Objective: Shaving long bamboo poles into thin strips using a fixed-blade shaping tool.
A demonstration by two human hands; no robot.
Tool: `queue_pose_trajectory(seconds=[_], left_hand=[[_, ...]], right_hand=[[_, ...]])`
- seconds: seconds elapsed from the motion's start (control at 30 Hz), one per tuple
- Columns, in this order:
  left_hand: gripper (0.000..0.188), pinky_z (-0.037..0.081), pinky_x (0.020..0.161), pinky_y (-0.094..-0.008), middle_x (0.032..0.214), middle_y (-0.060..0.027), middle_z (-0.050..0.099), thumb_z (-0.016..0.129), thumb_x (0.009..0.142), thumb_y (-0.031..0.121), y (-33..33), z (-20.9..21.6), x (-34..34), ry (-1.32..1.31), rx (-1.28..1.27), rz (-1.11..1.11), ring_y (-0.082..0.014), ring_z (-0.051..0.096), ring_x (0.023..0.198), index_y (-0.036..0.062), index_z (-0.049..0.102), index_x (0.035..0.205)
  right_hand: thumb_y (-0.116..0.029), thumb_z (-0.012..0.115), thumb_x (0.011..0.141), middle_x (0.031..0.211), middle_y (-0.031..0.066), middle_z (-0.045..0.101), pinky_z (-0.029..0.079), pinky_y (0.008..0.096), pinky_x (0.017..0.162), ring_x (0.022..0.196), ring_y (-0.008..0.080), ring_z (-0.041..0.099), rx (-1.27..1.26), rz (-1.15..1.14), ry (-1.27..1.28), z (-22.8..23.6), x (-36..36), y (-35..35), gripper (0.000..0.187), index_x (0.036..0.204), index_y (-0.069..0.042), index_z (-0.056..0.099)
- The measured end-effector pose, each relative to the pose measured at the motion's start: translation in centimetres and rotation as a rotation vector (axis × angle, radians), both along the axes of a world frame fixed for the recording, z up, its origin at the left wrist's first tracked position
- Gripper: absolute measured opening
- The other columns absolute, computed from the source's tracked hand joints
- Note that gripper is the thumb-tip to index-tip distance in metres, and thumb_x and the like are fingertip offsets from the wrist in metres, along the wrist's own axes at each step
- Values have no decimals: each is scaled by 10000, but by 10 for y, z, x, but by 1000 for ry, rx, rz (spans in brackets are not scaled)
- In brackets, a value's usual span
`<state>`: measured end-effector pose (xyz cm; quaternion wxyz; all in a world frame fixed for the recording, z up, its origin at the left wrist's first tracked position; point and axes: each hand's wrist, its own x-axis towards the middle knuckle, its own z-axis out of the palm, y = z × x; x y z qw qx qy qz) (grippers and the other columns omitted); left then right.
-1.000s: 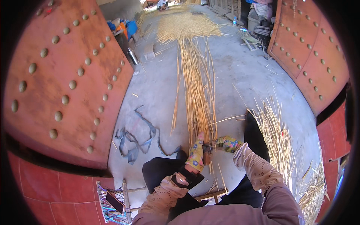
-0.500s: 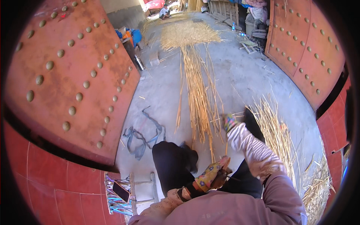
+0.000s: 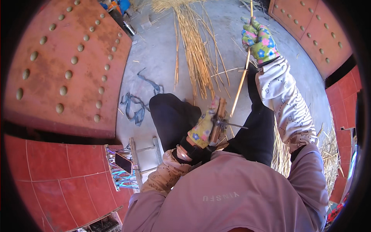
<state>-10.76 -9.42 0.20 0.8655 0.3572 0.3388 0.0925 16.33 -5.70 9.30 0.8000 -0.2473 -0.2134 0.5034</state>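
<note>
My right hand [image 3: 262, 41], in a green flowered glove, is raised at the upper right with its fingers closed round a long yellow reed stalk [image 3: 240, 87]. The stalk slants down, its lower end close to my left hand. My left hand [image 3: 201, 130], in a yellow flowered glove, grips a brown wooden tool [image 3: 217, 121] with a thin dark metal spike sticking out to the right. What kind of tool it is, I cannot tell. Beyond my knees a long bundle of reed stalks [image 3: 197, 58] lies on the grey floor, its near ends fanned out.
Studded orange doors stand at left [image 3: 73, 65] and right [image 3: 315, 31]. A crumpled grey strip [image 3: 137, 110] lies left of my knee. More straw [image 3: 281, 149] lies by my right leg. A phone [image 3: 123, 162] rests on a corded stool at lower left. A metal flask [image 3: 129, 28] stands near the left door.
My right hand has swung up and away and now shows a reed stalk in it. My left hand still grips the wooden tool. The view has tilted further down.
</note>
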Motion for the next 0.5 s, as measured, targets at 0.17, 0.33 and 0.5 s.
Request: queue_pose_trajectory(seconds=[0.17,0.33,0.5], left_hand=[[519,429,457,-259,708,-17,540,488,827,607,-7,9,1,8,-28,10,-109,499,554,100,558,912],[531,425,451,-253,708,-13,540,505,810,619,-4,2,3,21,-56,-54,-106,499,555,95,559,876],[534,423,447,-254,676,-3,533,498,804,632,2,5,17,48,22,-85,-105,501,530,103,561,833]], right_hand=[[-276,381,955,557,-39,339,257,254,399,424,99,294,-128,-170,43,-46,6,10,327,961,18,525],[-275,419,943,546,-38,338,260,258,384,420,98,297,-152,-164,110,-65,19,17,271,889,-31,523],[-299,486,911,545,-49,341,257,257,374,426,93,312,-60,-232,71,-79,-28,4,218,798,-113,497]])
